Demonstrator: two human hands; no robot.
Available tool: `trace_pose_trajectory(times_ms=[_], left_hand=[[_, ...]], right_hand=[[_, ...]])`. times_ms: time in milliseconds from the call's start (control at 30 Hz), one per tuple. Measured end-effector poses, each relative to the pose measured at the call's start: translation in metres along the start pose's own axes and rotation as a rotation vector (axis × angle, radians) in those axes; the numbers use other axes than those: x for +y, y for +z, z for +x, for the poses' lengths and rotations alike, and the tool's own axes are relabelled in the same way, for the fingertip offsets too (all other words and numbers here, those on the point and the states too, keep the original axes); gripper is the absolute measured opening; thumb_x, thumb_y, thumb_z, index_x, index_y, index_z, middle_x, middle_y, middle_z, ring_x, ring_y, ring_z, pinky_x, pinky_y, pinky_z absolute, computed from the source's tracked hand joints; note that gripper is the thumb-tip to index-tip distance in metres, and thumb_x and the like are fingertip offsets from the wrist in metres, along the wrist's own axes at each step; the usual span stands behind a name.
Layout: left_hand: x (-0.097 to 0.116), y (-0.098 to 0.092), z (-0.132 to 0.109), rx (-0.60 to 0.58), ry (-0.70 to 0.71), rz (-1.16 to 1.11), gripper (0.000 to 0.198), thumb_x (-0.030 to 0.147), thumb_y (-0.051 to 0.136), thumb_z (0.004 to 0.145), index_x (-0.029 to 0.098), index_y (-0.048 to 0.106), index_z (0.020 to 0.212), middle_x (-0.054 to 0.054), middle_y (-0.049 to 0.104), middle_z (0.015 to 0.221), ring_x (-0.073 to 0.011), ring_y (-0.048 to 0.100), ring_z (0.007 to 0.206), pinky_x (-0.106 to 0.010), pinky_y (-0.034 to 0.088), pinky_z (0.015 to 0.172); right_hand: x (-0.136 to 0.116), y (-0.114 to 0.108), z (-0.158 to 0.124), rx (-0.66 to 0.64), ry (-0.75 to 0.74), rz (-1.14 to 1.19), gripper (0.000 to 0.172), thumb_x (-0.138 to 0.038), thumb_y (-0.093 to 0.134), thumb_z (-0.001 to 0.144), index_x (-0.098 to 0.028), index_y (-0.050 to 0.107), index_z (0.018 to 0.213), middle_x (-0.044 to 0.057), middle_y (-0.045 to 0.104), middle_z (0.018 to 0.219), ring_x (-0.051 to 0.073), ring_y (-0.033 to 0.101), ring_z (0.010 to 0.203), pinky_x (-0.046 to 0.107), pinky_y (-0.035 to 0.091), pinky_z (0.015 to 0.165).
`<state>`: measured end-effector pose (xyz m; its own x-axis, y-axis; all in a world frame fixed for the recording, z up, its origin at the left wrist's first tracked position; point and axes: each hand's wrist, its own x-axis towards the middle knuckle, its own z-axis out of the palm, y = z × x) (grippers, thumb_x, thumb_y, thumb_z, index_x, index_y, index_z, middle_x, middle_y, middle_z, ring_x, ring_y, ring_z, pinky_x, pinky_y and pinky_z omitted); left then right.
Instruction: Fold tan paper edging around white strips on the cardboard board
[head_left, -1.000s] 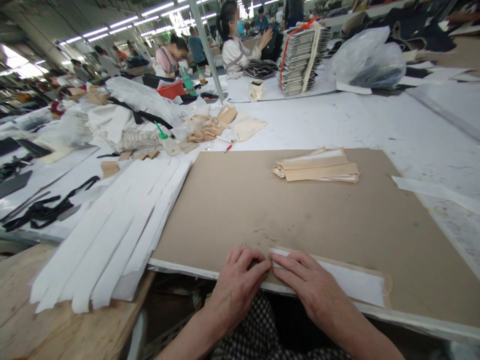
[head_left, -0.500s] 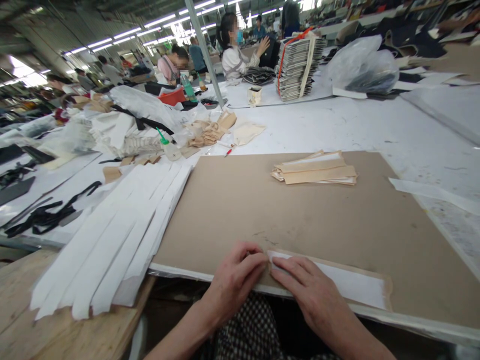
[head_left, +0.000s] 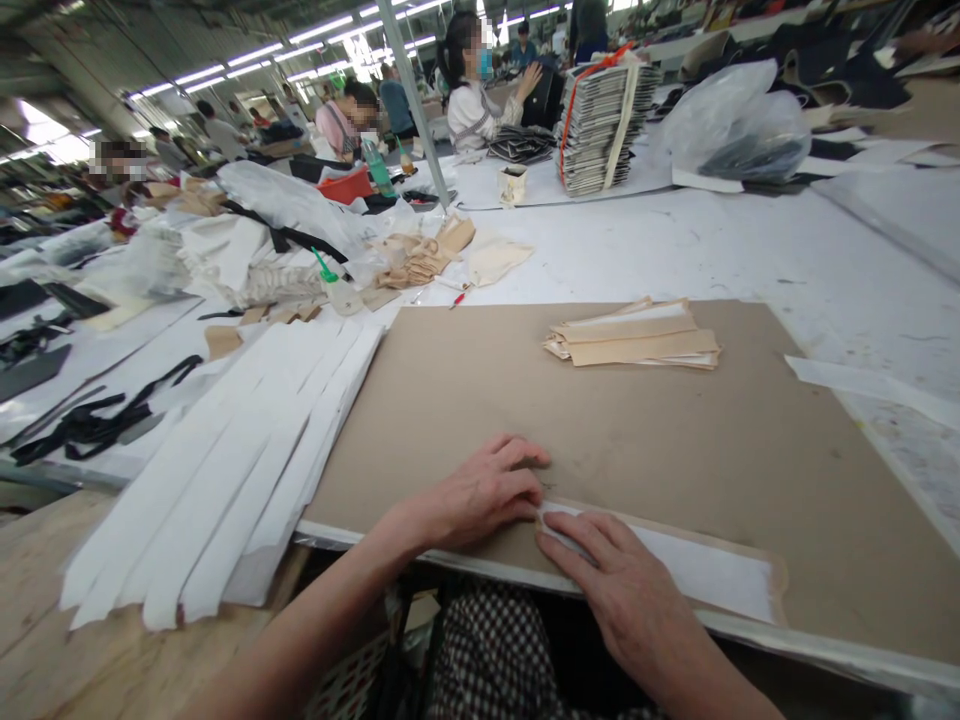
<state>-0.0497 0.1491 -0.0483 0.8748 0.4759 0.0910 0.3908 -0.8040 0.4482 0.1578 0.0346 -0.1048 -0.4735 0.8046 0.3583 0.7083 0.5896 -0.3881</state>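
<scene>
A tan strip with a white strip laid on it [head_left: 712, 572] lies along the front edge of the brown board. My right hand [head_left: 619, 565] rests on its left part, fingers stretched out and pressing it down. At the strip's left end is my left hand [head_left: 487, 490], its fingers apart and slightly bent, the lowest fingertips touching the end or right beside it. The left corner of the strip is partly hidden by my fingers. Farther back on the board is a small pile of tan and white strips [head_left: 637, 345].
Long white strips [head_left: 225, 470] fan out left of the brown board [head_left: 450, 390]. Behind stand a bottle with a green nozzle [head_left: 341, 292], a red pen [head_left: 458, 299] and a tied stack of pieces [head_left: 596, 125]. A loose white strip [head_left: 877, 390] lies at the right. Co-workers sit farther back.
My left hand has turned flatter and its upper fingers have spread out forward over the board, the forearm swinging left. The right hand stays on the strip.
</scene>
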Motion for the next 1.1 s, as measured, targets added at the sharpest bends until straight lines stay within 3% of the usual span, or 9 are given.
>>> trace_pose_trajectory(times_ms=[400, 767, 933, 1100], left_hand=[[0.0002, -0.0033, 0.0071, -0.055, 0.005, -0.019, 0.01, 0.022, 0.057, 0.093, 0.017, 0.063, 0.086, -0.009, 0.054, 0.128, -0.0226, 0.045, 0.122, -0.038, 0.037, 0.107], [0.003, -0.0009, 0.0083, -0.037, -0.033, -0.052, 0.005, 0.014, 0.062, 0.085, 0.018, 0.059, 0.085, -0.009, 0.054, 0.128, -0.0237, 0.047, 0.12, -0.04, 0.038, 0.106], [0.0049, -0.0009, 0.0087, 0.01, -0.135, -0.214, 0.041, 0.006, 0.064, 0.075, 0.019, 0.052, 0.112, -0.012, 0.048, 0.137, -0.0252, 0.045, 0.128, -0.044, 0.038, 0.109], [0.0035, 0.0032, 0.0079, 0.087, -0.187, -0.354, 0.053, 0.003, 0.06, 0.076, 0.021, 0.049, 0.125, -0.011, 0.046, 0.14, -0.0238, 0.043, 0.132, -0.044, 0.037, 0.112]], right_hand=[[-0.0001, 0.0028, 0.0002, 0.022, -0.021, -0.053, 0.05, 0.002, 0.044, 0.082, -0.019, 0.059, 0.124, 0.003, 0.058, 0.132, 0.025, 0.049, 0.112, 0.04, 0.051, 0.095], [-0.0012, 0.0035, -0.0018, 0.024, -0.063, -0.112, 0.052, 0.002, 0.042, 0.083, -0.016, 0.056, 0.13, 0.005, 0.056, 0.135, 0.025, 0.049, 0.112, 0.041, 0.048, 0.097], [-0.0015, 0.001, -0.0004, 0.007, -0.071, -0.133, 0.051, 0.001, 0.044, 0.083, -0.016, 0.055, 0.131, 0.005, 0.055, 0.138, 0.023, 0.05, 0.112, 0.039, 0.049, 0.096], [0.0009, 0.003, -0.0012, 0.007, -0.092, -0.134, 0.052, -0.001, 0.044, 0.083, -0.016, 0.055, 0.132, 0.003, 0.053, 0.142, 0.023, 0.049, 0.11, 0.037, 0.048, 0.096]])
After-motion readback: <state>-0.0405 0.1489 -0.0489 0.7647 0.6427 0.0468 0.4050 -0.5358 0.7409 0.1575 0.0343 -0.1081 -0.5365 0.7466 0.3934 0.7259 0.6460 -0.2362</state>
